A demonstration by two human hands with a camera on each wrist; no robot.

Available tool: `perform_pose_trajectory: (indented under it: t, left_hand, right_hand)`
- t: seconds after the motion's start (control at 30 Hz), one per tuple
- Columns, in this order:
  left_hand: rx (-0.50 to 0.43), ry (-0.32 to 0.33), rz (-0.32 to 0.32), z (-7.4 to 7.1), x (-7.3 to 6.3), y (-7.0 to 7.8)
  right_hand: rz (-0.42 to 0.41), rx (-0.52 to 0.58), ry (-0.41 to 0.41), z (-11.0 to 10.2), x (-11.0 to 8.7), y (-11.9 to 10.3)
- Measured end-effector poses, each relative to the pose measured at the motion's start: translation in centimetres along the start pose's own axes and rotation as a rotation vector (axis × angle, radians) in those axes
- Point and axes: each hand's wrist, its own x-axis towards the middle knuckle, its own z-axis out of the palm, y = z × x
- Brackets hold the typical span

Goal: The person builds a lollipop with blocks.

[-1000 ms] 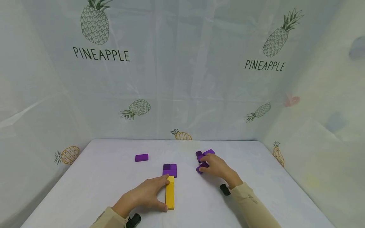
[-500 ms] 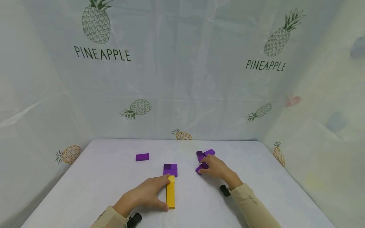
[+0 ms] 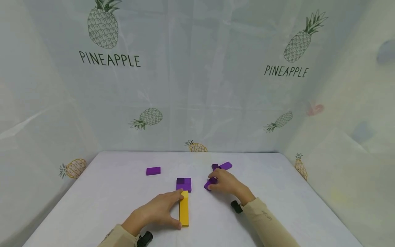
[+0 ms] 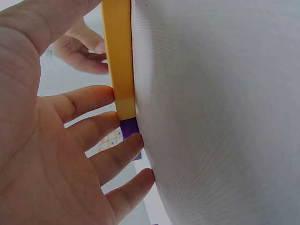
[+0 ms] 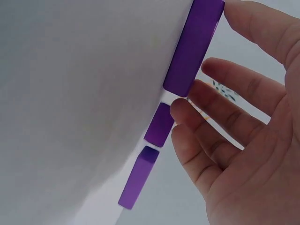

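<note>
My left hand (image 3: 158, 209) lies along the left side of a long yellow block (image 3: 183, 214), its fingertips touching the side near the far end and its thumb at the near end. The fingers are nearly straight in the left wrist view. Just beyond the yellow block sits a small square group of purple blocks (image 3: 183, 184), the back left one darker. My right hand (image 3: 226, 182) holds a purple block (image 5: 193, 49) between thumb and fingers, close over the table. Behind that hand lie a dark purple block (image 3: 215, 166), partly hidden, and a lighter purple block (image 3: 226, 166).
A single purple block (image 3: 153, 171) lies at the back left of the white table (image 3: 123, 181). A pale curtain (image 3: 197, 85) printed with pineapples hangs behind and at both sides. Black wrist devices show under both sleeves.
My right hand has moved left and slightly nearer, carrying the purple block away from the other purple pieces. My left hand and the yellow block stay in place.
</note>
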Motion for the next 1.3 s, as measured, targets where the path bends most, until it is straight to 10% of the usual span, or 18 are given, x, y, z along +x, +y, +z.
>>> perform_pose_trajectory:
  t: [1.3]
  left_hand:
    - [-0.002,0.006,0.018,0.2,0.0,-0.4]
  right_hand:
    - [0.140,0.123,-0.069,0.3,2.1,-1.2]
